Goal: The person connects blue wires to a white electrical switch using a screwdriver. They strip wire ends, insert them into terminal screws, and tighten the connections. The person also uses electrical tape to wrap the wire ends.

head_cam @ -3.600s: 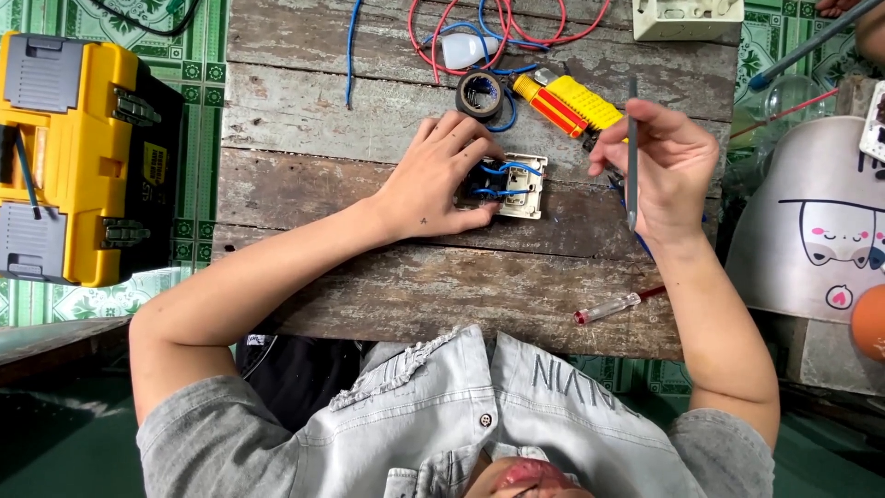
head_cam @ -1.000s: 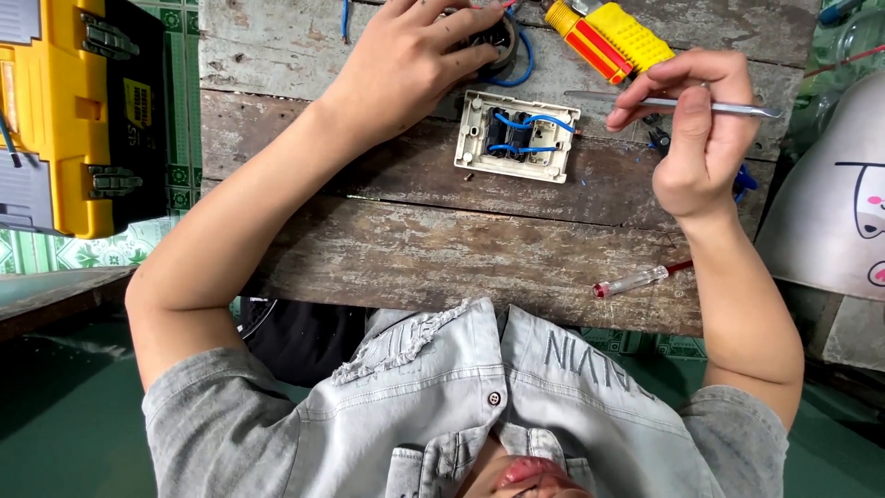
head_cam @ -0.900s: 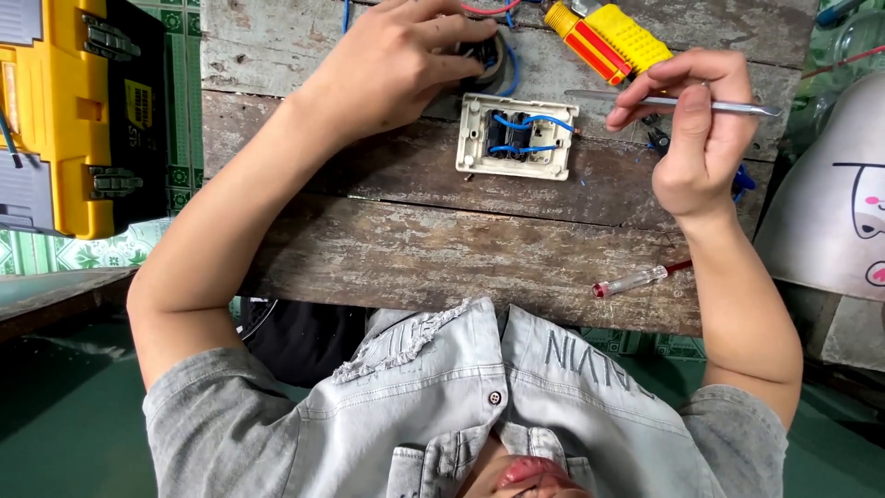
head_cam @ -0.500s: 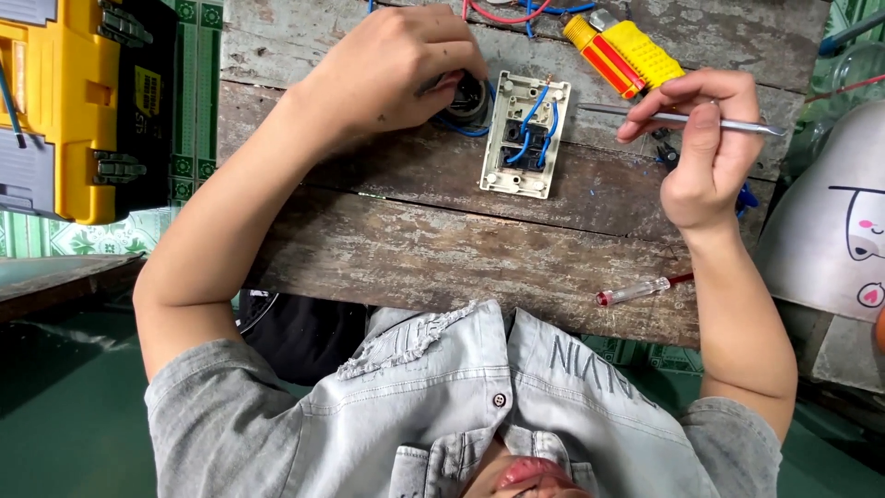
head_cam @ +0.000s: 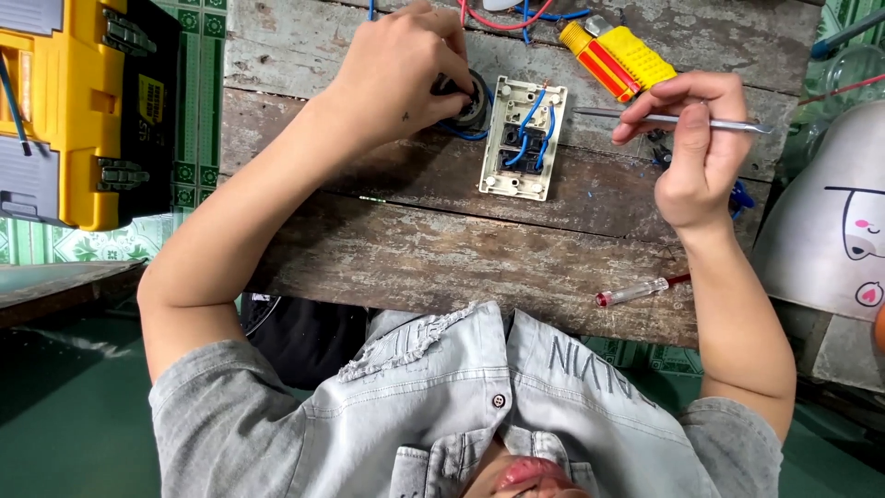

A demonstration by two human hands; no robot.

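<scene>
My left hand (head_cam: 403, 66) is closed over a black roll of tape (head_cam: 470, 103) on the weathered wooden table (head_cam: 442, 249). Just right of it lies a white switch plate (head_cam: 523, 138), back side up, with short blue wires looped across it. My right hand (head_cam: 690, 138) pinches a thin metal tool (head_cam: 701, 118) held level above the table, its tip pointing toward the plate.
A yellow and red tool (head_cam: 619, 57) lies at the table's far side among red and blue wires (head_cam: 502, 17). A small clear-handled screwdriver (head_cam: 641, 290) rests near the front right edge. A yellow toolbox (head_cam: 69, 101) stands left; a white helmet (head_cam: 834, 221) sits right.
The switch plate has been turned from lying sideways to standing lengthwise. My left hand left the plate and reached to the tape roll. My right hand tilted the metal tool from upright to level.
</scene>
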